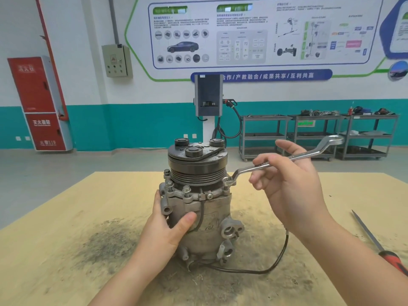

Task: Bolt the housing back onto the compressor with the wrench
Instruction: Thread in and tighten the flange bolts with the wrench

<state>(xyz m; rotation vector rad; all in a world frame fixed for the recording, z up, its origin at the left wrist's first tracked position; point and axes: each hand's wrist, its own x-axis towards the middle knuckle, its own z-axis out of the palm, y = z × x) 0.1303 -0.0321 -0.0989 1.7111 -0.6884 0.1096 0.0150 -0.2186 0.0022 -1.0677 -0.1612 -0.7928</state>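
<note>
Two hands are at work, and both are occupied. The left hand (164, 226) is wrapped round the left flank of the compressor (198, 208), with the thumb pressed across its front, so that the body is steadied upright. The right hand (289, 186) holds the wrench (284, 161) by the middle of its shank between thumb and curled fingers, while the index finger is stretched out above it. The lower ring end of the wrench is seated over a bolt (228, 181) on the right side of the housing (194, 195), just below the grooved pulley (196, 171).

The compressor stands near the middle of the table (66, 250), a little towards the far edge, with its black cable (273, 261) looped out towards the near right. The step in hand is judged to be the tightening of that right-hand bolt. A swing of the shank about the bolt would be called for next, with the left hand bracing against the turn; the other bolts (176, 188) on the front left flange appear to stand proud and would probably be taken in turn.

A red-handled tool (375, 241) is laid by the right edge of the table. No containers are seen on the table; three shelved carts (318, 133) against the far wall carry assorted parts that are too small to be identified.
</note>
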